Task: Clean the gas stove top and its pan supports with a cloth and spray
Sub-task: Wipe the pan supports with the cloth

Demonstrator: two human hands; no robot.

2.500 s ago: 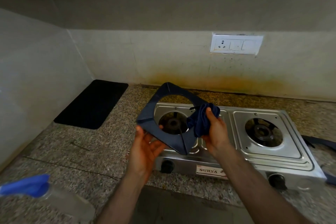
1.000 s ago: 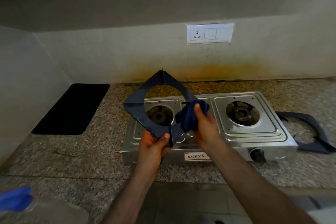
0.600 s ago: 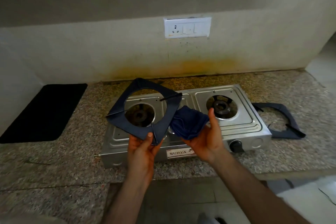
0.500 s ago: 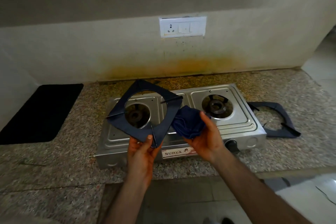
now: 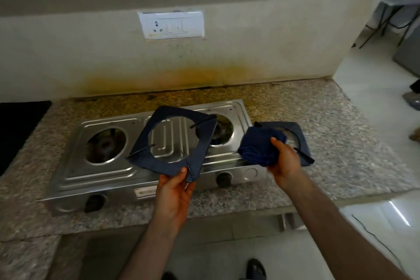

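A steel two-burner gas stove [image 5: 75, 161] sits on the granite counter with both burners bare. My left hand [image 5: 176, 185] pinches the near corner of a dark blue square pan support [image 5: 200, 150] and holds it tilted above the stove's middle and right burner. My right hand [image 5: 284, 161] grips a bunched dark blue cloth [image 5: 259, 143], held apart from that support, over the stove's right end. A second pan support [image 5: 300, 136] lies flat on the counter right of the stove, partly hidden by the cloth and hand. No spray bottle is in view.
A black mat [image 5: 16, 129] lies on the counter at far left. A white socket plate [image 5: 171, 24] sits on the stained wall behind the stove. The counter ends at right, with white floor and a table's legs [image 5: 384, 18] beyond.
The cloth has come off the pan support and moved right with my right hand. My left hand has carried the support rightward over the stove. The view swung right; the spray bottle left the frame.
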